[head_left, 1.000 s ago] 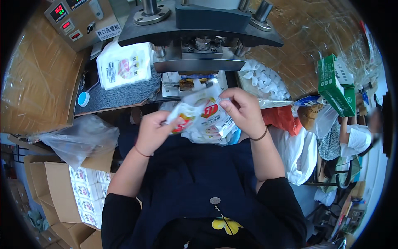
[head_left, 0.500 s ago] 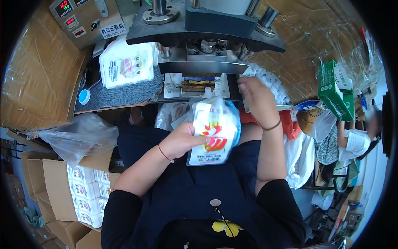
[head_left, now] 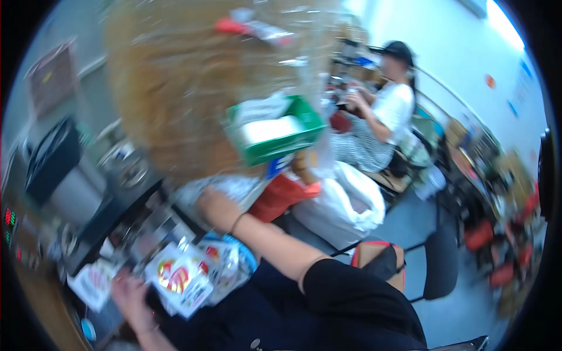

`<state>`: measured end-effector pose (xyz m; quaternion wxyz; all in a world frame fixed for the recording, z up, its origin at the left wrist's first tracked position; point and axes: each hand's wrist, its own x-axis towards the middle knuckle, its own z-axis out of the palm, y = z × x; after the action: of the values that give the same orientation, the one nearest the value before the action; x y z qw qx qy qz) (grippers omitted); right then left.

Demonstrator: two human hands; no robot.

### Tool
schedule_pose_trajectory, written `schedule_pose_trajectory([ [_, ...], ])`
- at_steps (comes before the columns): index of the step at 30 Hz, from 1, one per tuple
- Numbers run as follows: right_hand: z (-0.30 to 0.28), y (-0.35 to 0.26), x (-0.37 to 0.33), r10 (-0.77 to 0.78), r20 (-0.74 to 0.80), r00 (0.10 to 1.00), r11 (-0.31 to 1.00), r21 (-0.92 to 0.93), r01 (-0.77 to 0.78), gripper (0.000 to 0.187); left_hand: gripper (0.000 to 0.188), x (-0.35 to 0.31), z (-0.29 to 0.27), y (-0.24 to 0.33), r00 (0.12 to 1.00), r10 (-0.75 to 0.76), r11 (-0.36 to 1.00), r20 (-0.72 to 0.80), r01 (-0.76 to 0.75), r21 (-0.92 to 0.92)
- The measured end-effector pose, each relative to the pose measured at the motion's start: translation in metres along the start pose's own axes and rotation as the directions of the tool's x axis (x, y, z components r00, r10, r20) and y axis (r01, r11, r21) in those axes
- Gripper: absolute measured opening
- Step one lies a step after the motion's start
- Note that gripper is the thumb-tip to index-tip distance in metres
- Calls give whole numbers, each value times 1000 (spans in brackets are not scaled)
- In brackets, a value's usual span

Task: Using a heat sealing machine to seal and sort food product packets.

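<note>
My right hand (head_left: 218,209) reaches into the pile of small white pieces (head_left: 193,190) beside the press; its fingertips are blurred and partly hidden. At the lower left, my left hand (head_left: 133,297) has its fingers apart and holds nothing that I can make out. Next to it lies a white printed pouch (head_left: 178,279) with a red and yellow design, over my lap. More pouches (head_left: 225,263) lie beside that one in a blue-rimmed basin (head_left: 250,257). A white pouch stack (head_left: 93,285) is on the far side of my left hand.
The press (head_left: 76,193) stands at the left. A green open box (head_left: 278,131) sits above my right forearm, near wrapped cardboard (head_left: 175,88). A red bag (head_left: 281,196), a white sack (head_left: 339,205) and a dark chair (head_left: 440,266) are to the right. Another person (head_left: 389,105) sits beyond.
The view has swung right and blurred. My left hand has let go of the printed pouch. My right hand has moved from beside the press into the white pieces.
</note>
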<state>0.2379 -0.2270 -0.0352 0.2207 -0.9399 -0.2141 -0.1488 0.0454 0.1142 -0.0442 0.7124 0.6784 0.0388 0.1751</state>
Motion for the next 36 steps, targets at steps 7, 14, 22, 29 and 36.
schedule_pose_trajectory([
  [7,-41,5,-6,250,123,960,953,147,-267,20,62,6,-36,29,875,209,-230,437,-390,891],
  [14,-34,3,-18,5,-237,972,980,195,43,16,47,-53,-46,17,982,29,155,189,-191,969],
  [22,-88,-98,-47,-277,-174,945,676,663,321,22,35,-74,73,52,965,-125,753,231,-60,655],
  [29,-78,-101,-53,-448,-121,886,706,560,434,27,28,-94,96,31,854,-458,881,247,473,-1],
  [36,-97,-103,-49,-278,-104,955,719,637,279,29,26,-100,115,46,870,-425,905,249,418,85],
])
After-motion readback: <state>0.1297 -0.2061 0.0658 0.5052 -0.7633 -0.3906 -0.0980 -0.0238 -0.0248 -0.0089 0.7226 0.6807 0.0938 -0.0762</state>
